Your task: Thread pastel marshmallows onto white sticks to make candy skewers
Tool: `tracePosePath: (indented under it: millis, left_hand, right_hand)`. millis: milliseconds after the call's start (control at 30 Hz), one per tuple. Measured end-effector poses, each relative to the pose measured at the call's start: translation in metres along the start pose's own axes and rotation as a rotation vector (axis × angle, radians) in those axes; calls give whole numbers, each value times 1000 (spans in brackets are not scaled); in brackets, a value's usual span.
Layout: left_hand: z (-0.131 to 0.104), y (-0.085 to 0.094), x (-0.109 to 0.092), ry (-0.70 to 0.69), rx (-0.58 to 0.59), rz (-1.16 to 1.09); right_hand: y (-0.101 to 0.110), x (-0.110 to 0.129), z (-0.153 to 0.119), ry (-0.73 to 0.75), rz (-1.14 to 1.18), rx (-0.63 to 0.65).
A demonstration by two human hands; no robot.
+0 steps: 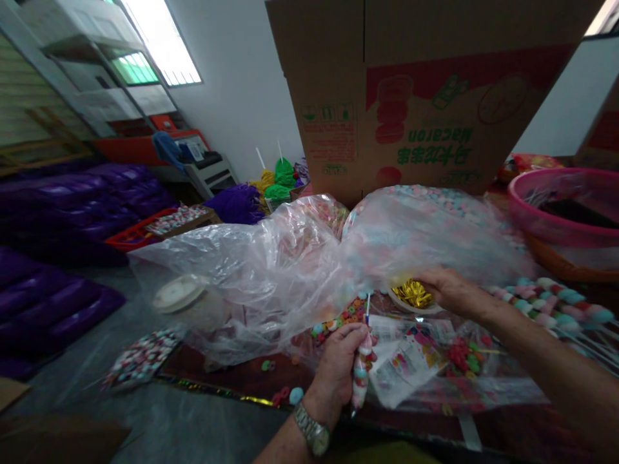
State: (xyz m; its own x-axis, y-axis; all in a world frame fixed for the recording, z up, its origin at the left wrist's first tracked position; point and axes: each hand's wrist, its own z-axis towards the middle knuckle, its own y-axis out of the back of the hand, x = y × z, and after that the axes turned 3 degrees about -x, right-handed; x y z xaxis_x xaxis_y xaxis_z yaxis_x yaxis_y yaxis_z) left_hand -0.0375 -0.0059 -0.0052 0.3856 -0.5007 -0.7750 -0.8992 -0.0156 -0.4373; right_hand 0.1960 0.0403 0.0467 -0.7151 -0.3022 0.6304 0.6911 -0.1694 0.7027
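Note:
My left hand (340, 362), with a metal watch above the wrist, is closed around a wrapped candy skewer (360, 377) whose white stick points up and away. On the right, my right hand (438, 288) reaches to a pale bowl of gold twist ties (412, 294); its fingertips are at the rim and ties, and what they pinch, if anything, is hidden. Between the hands lie printed clear wrappers (403, 361). Colourful ring candies (345, 317) are heaped beyond my left hand.
Behind are a large clear bag of pastel candies (425, 225) and a tall cardboard box (425, 96). Finished-looking skewers (556, 303) lie at right, below a pink basin (565, 222). Crumpled plastic (271, 277) covers the left side, over a round lid (178, 294).

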Motion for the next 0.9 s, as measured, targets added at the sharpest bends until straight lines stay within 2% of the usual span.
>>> tracePosePath:
  millis: [100,167,267,333,500,600,700,833,900]
  left_hand:
    - [-5,-9,0,-50,-9,102]
    - [-8,-15,2,-110,-16,200]
    - [-11,-21,7,-163,46,320]
    - [-13,-20,10,-159,110,368]
    - [-18,-10,14,-134,234,427]
    - [-22,-9,15,-142,281,487]
    - [-22,-13,17,-179,255,505]
    - [-20,-19,20,-156,150,416]
    - [-20,-21,21,-139,127,393]
  right_hand:
    - [-15,36,-40,128,147,204]
    - [-34,54,-62,115,306,261]
    - [-59,66,-80,-68,439,175]
    - [-67,66,-84,-170,484,132]
    - [-66,60,-88,-239,492,142]
    - [-69,59,-92,-274,386,109]
    - [-78,57,-98,-231,247,16]
    - [-85,53,-107,-203,335,-165]
    - [-83,50,-112,-165,317,-216]
